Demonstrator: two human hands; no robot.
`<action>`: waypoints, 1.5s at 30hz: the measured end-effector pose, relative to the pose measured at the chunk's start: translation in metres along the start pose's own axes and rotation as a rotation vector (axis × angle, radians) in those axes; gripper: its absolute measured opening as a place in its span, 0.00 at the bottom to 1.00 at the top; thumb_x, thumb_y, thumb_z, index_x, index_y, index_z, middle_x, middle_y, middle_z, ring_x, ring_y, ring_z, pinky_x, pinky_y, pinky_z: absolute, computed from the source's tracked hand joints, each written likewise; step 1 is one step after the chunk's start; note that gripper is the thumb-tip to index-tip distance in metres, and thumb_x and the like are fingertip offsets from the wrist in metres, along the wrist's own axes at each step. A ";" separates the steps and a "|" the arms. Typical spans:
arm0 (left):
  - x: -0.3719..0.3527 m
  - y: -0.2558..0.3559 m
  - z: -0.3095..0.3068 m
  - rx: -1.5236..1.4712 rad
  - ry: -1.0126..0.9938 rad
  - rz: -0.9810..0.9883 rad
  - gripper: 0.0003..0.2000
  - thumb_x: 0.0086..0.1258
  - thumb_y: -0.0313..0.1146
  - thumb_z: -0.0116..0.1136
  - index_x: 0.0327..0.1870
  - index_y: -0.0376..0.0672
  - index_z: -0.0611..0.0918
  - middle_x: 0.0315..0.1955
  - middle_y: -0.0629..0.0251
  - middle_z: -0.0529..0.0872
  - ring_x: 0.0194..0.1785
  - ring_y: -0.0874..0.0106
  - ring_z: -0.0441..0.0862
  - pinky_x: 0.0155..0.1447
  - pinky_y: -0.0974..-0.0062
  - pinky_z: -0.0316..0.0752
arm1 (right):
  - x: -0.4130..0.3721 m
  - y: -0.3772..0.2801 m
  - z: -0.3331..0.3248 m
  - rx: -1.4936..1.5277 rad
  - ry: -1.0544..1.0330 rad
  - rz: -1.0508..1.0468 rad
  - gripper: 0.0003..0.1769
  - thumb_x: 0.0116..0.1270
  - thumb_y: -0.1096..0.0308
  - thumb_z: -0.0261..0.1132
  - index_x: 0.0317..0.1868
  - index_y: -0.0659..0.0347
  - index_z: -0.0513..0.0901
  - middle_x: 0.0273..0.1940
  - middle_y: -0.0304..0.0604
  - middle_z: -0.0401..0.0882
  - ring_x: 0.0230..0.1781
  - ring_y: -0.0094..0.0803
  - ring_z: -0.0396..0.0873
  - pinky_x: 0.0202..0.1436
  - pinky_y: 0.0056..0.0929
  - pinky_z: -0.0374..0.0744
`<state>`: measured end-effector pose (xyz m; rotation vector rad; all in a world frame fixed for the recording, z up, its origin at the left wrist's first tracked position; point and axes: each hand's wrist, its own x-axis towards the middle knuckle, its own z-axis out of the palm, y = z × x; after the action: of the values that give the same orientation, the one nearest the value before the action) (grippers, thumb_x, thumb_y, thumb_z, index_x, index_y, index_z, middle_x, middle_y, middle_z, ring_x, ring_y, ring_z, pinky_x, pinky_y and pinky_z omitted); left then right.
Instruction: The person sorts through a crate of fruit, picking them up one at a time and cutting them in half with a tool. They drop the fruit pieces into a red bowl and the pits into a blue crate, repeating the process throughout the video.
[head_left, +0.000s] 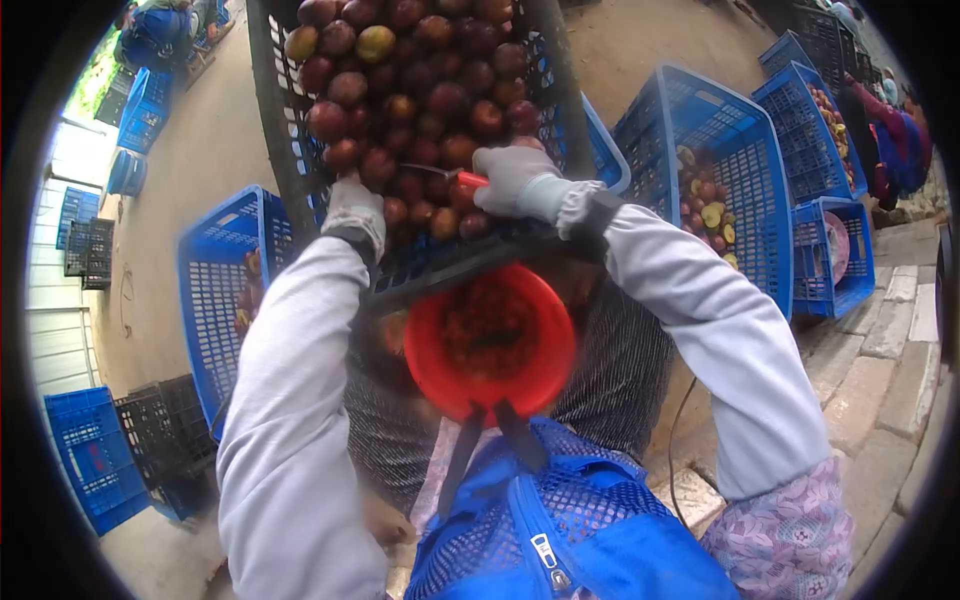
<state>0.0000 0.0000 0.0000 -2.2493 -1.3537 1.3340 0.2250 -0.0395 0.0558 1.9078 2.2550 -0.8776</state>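
Observation:
A black plastic crate [268, 110] full of dark red plums [400, 105] stands tilted before me. At the near left part of the fruit is my left hand [357, 208], in a pale glove. It touches the plums, but its fingers are mostly hidden, so their grip cannot be made out. My right hand [520, 182], also gloved, is closed around the red handle of a small knife [466, 180]. The thin blade points left over the plums. Below the crate, between my legs, a red bucket [420, 350] holds small dark reddish pieces, blurred in view.
Blue crates stand close by: one at the left [222, 310] and one at the right [765, 200], both with fruit inside. More blue crates [800, 170] are stacked farther right, near another person [895, 140]. A blue bag [560, 520] hangs at my front.

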 end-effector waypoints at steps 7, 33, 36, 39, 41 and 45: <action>-0.044 -0.032 -0.049 -0.735 0.140 -0.153 0.21 0.58 0.43 0.64 0.49 0.41 0.78 0.47 0.52 0.84 0.52 0.65 0.83 0.55 0.68 0.76 | -0.074 0.019 -0.052 0.987 0.060 -0.033 0.16 0.69 0.58 0.56 0.47 0.62 0.74 0.29 0.43 0.82 0.22 0.26 0.78 0.25 0.26 0.75; -0.218 0.116 -0.009 -3.266 0.400 0.579 0.22 0.74 0.44 0.45 0.57 0.34 0.74 0.49 0.51 0.81 0.50 0.64 0.80 0.53 0.67 0.76 | -0.203 -0.059 0.082 0.613 0.497 -0.335 0.12 0.72 0.59 0.56 0.48 0.57 0.69 0.24 0.51 0.78 0.27 0.51 0.81 0.27 0.47 0.74; -0.215 0.117 -0.008 -3.241 0.431 0.561 0.20 0.75 0.42 0.46 0.56 0.33 0.75 0.48 0.51 0.81 0.51 0.65 0.80 0.53 0.68 0.77 | -0.201 -0.058 0.083 0.508 0.524 -0.328 0.12 0.72 0.59 0.56 0.47 0.57 0.69 0.25 0.50 0.79 0.27 0.49 0.81 0.26 0.47 0.74; -0.212 0.122 -0.004 -3.195 0.492 0.559 0.19 0.75 0.41 0.46 0.55 0.33 0.75 0.49 0.51 0.81 0.50 0.66 0.81 0.53 0.70 0.77 | -0.202 -0.057 0.085 0.398 0.502 -0.303 0.11 0.72 0.59 0.56 0.44 0.57 0.68 0.25 0.50 0.79 0.27 0.49 0.81 0.25 0.46 0.75; -0.206 0.126 0.004 -3.180 0.500 0.535 0.19 0.76 0.41 0.45 0.54 0.33 0.76 0.49 0.52 0.81 0.49 0.67 0.81 0.54 0.72 0.76 | -0.203 -0.058 0.087 0.319 0.537 -0.330 0.11 0.72 0.59 0.55 0.43 0.57 0.68 0.25 0.50 0.79 0.27 0.49 0.81 0.24 0.46 0.75; -0.206 0.135 0.002 -2.837 0.832 0.238 0.17 0.77 0.41 0.44 0.51 0.34 0.76 0.43 0.55 0.82 0.46 0.69 0.82 0.50 0.75 0.77 | -0.200 -0.055 0.094 0.234 0.508 -0.354 0.11 0.72 0.60 0.55 0.41 0.58 0.67 0.25 0.50 0.79 0.27 0.50 0.81 0.23 0.47 0.75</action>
<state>0.0445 -0.2379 0.0458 0.7409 0.8757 1.3800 0.1919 -0.2642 0.0772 2.0476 2.9774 -0.7844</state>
